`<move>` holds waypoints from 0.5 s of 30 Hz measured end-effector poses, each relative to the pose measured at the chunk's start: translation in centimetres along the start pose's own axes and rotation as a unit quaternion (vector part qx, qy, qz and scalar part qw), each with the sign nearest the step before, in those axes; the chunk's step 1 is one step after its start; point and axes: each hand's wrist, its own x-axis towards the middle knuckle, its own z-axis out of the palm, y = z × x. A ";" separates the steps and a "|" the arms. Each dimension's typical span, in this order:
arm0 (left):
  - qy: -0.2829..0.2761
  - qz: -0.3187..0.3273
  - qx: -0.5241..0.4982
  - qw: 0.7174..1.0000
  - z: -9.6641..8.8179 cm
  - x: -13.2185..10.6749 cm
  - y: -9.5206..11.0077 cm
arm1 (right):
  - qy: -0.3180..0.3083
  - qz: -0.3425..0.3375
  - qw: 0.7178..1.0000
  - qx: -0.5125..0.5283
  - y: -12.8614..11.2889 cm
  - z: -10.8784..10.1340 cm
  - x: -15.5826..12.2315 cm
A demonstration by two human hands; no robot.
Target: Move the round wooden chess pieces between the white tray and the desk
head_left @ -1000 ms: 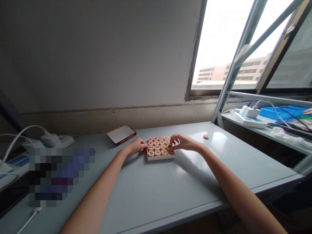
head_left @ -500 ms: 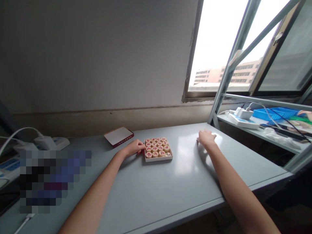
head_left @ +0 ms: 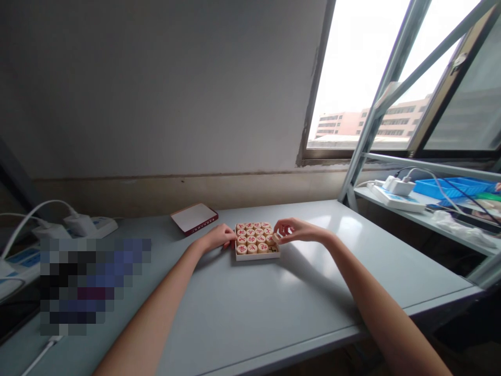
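Observation:
A shallow box point(head_left: 256, 257) stands on the table in front of me, filled with round wooden Chinese chess pieces point(head_left: 251, 240) marked in red. At its front right corner a piece with a dark character point(head_left: 273, 249) sits lower than the others. My left hand point(head_left: 219, 237) is closed at the box's left wall, fingers against the edge. Over the right edge, my right hand point(head_left: 291, 230) pinches a single chess piece point(head_left: 276, 238) between thumb and fingers. The box lid point(head_left: 194, 218), dark red with a pale inside, lies behind my left hand.
Power strips with plugged-in chargers point(head_left: 80, 223) and cables stand at the left, beside a blurred-out patch. On the right, a metal frame point(head_left: 358, 164) rises by the window, and a lower shelf bears a power strip point(head_left: 397, 197) and a blue basket point(head_left: 450, 187).
My right hand has come left from the right part of the table to the box, with a chess piece in its fingers. My left hand stays at the box's left side.

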 end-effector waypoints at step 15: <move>0.000 -0.008 0.001 1.000 0.0 -0.3 0.5 | -0.048 -0.049 0.997 -0.023 -1.0 1.0 0.4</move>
